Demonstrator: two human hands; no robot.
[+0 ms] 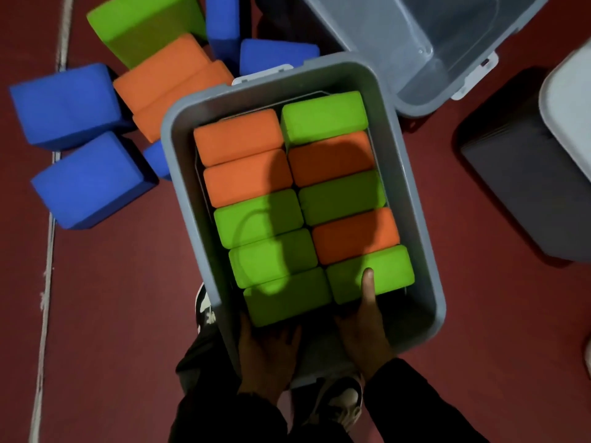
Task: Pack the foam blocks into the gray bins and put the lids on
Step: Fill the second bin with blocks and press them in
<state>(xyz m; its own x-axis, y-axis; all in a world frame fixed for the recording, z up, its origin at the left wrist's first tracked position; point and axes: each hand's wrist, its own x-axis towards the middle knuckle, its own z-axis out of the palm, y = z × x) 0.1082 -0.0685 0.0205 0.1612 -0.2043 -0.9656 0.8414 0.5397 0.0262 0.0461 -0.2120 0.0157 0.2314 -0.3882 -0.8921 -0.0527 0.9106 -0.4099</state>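
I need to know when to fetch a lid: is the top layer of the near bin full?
Nearly full. The gray bin shows ten green and orange blocks in two rows; a gap remains at its near end, where both hands reach in.

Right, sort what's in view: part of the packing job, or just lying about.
Job:
gray plastic bin with green and orange blocks
empty gray plastic bin
loose blue foam blocks
loose orange foam blocks
loose green foam block

Lying about:
dark gray box
white rope

Bin (425,251) is packed wall to wall with blocks (256,215), only a gap at the near end, and both hands (268,356) sit there. Loose blocks (67,103) crowd its left; the floor (479,314) to its right is open.
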